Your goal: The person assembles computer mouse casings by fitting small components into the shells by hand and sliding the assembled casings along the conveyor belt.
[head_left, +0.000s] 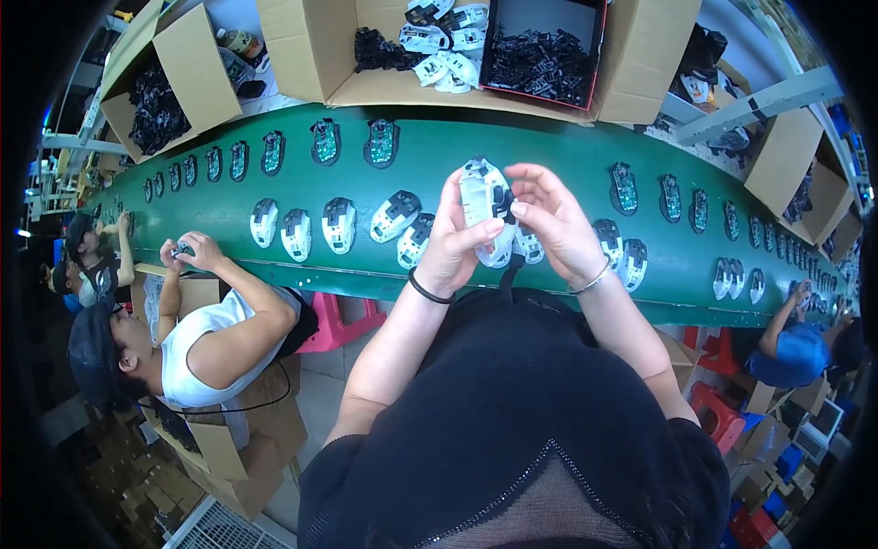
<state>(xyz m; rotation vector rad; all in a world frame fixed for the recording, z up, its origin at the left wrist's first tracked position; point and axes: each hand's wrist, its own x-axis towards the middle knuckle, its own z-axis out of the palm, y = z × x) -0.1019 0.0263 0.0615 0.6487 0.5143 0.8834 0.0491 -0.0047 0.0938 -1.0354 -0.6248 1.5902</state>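
In front of my chest I hold a white computer mouse shell (476, 194), hollow inner side up. My left hand (446, 245) is closed around its left side, the thumb lying across the lower part. My right hand (565, 227) is at the shell's right edge, its thumb pressed to a small black plastic part (502, 199) on the shell and its other fingers curled. Whether that part is fastened is hidden. Below the hands, further white shells (528, 244) lie partly covered. To the left rests a white shell with black parts (396, 215); to the right are more shells (633, 263).
Black mouse bases with green circuit boards (380, 144) line the green bench (476, 130). Behind stands a cardboard box (306, 46) with shells and a black tray of small parts (540, 66). A co-worker (210, 339) sits left; another (786, 343) is far right.
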